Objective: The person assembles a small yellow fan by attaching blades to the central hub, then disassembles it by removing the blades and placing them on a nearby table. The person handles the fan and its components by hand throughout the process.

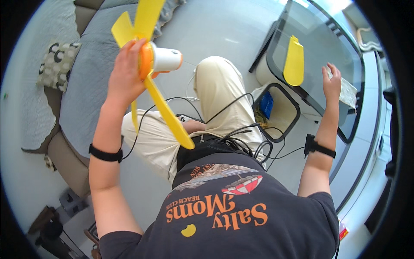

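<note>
My left hand (pixel 126 73) is closed around the orange hub of a toy wind turbine head (pixel 166 59), which is raised at the left. Its white cylindrical body points right, and several long yellow blades stick out from the hub. A single yellow blade (pixel 294 62) lies loose on the dark glass table (pixel 319 39) at the right. Over that table's near right side is my right hand (pixel 332 84), fingers apart and holding nothing, to the right of the loose blade. A white crumpled sheet or bag (pixel 347 94) lies beside it.
An open bin (pixel 282 114) with a blue packet inside stands beneath the table edge. Black cables (pixel 241 142) run over my lap and waist to the bands on my forearms. On the left are a grey-covered sofa (pixel 88 73) and a patterned cushion (pixel 58 64).
</note>
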Available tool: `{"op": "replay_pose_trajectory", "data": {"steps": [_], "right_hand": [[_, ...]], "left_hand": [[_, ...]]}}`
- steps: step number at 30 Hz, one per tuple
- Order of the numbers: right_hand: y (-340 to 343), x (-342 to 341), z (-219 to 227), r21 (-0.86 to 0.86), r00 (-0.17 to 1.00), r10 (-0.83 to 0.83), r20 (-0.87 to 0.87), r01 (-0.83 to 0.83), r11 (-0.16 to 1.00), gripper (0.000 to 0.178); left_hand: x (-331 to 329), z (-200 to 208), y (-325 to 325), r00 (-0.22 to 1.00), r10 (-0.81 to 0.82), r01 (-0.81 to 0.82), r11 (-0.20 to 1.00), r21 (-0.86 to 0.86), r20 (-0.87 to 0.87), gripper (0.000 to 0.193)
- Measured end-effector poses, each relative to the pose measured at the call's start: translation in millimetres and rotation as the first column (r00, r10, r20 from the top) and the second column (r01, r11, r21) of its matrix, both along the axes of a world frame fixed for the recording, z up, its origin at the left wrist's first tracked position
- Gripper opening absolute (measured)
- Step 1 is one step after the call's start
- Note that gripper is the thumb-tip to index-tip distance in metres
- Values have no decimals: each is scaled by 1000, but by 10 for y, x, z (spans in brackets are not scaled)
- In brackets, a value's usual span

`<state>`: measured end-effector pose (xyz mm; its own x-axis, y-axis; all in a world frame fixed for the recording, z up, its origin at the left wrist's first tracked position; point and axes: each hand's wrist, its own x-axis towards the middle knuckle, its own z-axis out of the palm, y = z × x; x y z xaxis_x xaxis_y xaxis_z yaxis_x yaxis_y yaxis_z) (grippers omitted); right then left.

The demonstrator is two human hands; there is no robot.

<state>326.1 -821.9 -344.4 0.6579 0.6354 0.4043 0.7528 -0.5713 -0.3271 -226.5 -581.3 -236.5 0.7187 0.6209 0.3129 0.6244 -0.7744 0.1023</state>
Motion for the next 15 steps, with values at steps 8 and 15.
{"op": "replay_pose_trajectory", "data": {"steps": [8,15], "right_hand": [[1188,-2921,649,419,-241,410,-880,-799,430,42],[1242,-3265,542,351,-496,49,-867,-537,767,29]], "left_hand": [[458,-260,-81,995,18,-17,1000,14,-94,79],[742,-282,-324,961,46,-1,987,161,-272,90]]}}
